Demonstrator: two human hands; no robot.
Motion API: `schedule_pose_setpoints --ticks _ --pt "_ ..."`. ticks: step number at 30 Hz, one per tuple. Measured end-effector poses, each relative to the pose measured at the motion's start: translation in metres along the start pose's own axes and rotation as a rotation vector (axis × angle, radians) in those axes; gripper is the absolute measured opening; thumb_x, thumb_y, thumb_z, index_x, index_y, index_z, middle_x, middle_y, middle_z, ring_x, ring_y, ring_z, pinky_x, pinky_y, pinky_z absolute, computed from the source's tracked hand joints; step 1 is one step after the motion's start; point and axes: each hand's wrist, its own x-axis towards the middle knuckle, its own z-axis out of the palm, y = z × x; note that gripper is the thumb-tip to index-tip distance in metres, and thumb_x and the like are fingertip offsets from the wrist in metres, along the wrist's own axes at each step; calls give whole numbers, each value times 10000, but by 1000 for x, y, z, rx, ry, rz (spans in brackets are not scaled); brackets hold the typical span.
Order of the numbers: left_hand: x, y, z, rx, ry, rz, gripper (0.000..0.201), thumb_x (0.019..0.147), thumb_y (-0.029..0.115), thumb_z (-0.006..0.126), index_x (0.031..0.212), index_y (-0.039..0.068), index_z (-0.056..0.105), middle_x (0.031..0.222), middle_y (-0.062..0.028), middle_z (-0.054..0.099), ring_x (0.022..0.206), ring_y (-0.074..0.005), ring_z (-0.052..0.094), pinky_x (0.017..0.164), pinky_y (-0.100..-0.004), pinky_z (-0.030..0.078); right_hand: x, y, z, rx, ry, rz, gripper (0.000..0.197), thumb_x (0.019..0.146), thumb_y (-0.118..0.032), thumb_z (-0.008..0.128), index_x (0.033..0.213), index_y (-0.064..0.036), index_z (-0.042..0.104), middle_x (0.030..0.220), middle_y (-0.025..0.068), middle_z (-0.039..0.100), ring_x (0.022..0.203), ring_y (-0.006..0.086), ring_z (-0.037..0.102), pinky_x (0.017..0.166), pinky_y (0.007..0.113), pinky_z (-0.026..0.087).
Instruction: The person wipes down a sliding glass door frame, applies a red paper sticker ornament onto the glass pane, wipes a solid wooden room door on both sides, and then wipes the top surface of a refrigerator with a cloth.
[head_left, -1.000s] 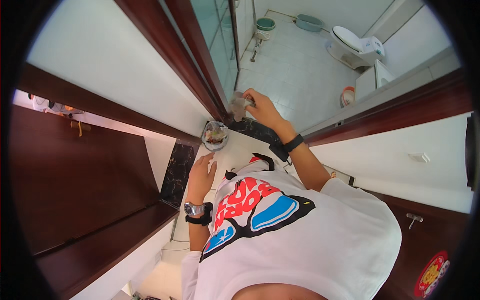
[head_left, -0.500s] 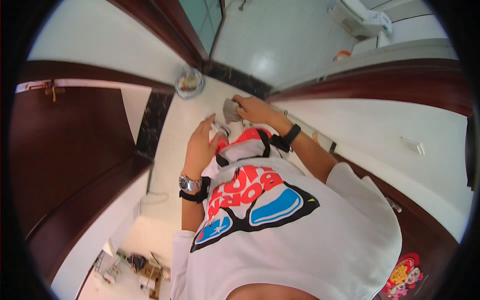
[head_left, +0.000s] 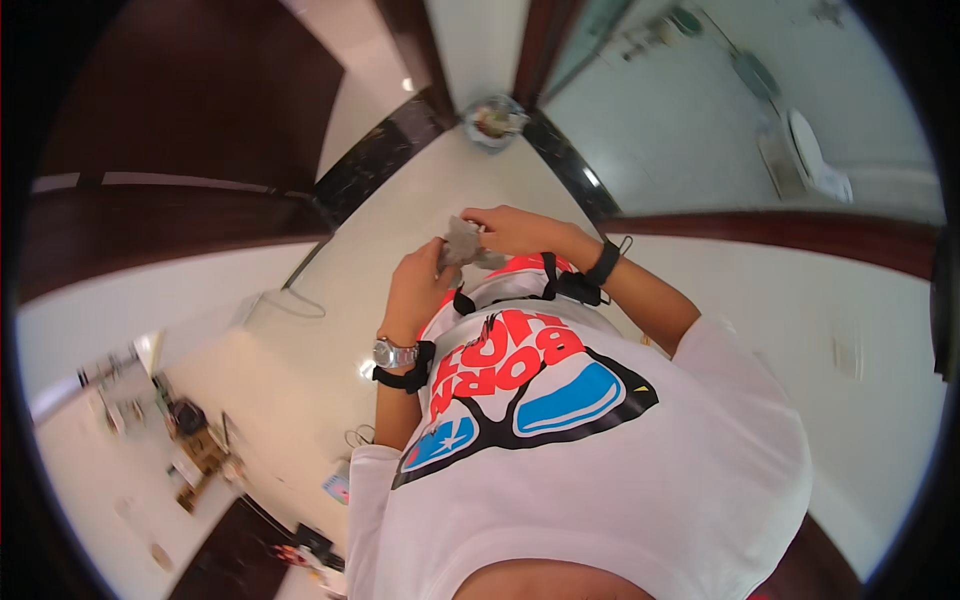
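Note:
A crumpled grey cloth (head_left: 462, 242) hangs in front of my waist, between my two hands. My right hand (head_left: 515, 231) pinches its upper right side. My left hand (head_left: 415, 292) has its fingers closed on the cloth's left edge. The lower part of the cloth reaches toward my red and white clothing, and the inner fingertips of both hands are partly hidden. A silver watch (head_left: 395, 354) and a black strap are on my left wrist; another black strap (head_left: 604, 263) is on my right.
A bin (head_left: 493, 122) lined with a clear bag stands in the corner between two doorways. Dark stone thresholds (head_left: 385, 150) edge the pale floor. A toilet (head_left: 812, 150) shows through the right doorway. A dark door (head_left: 180, 100) is at the left, with cluttered items (head_left: 200, 455) beyond the lower-left wall.
My left hand has closed on the grey cloth, which only my right hand held before. My view has turned, so the bin now appears farther right and higher.

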Motion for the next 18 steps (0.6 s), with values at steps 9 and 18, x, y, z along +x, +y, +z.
schedule_pose_setpoints --ticks 9,18 --pt "-234 -259 -192 -287 490 -166 263 1057 83 717 1304 -6 703 1082 -214 806 982 -378 796 894 -434 612 277 -199 278 -347 -386 -129 531 1120 -301 571 1559 -3 548 1297 341 770 1215 523 740 1070 554 576" --pt "-297 -303 -288 -237 842 -152 460 1033 48 792 1471 -21 672 1334 -279 777 1214 -466 770 1046 -479 610 384 -280 360 143 -448 -165 682 1169 -245 650 1760 -30 388 1630 206 641 1505 295 628 1253 438 495"
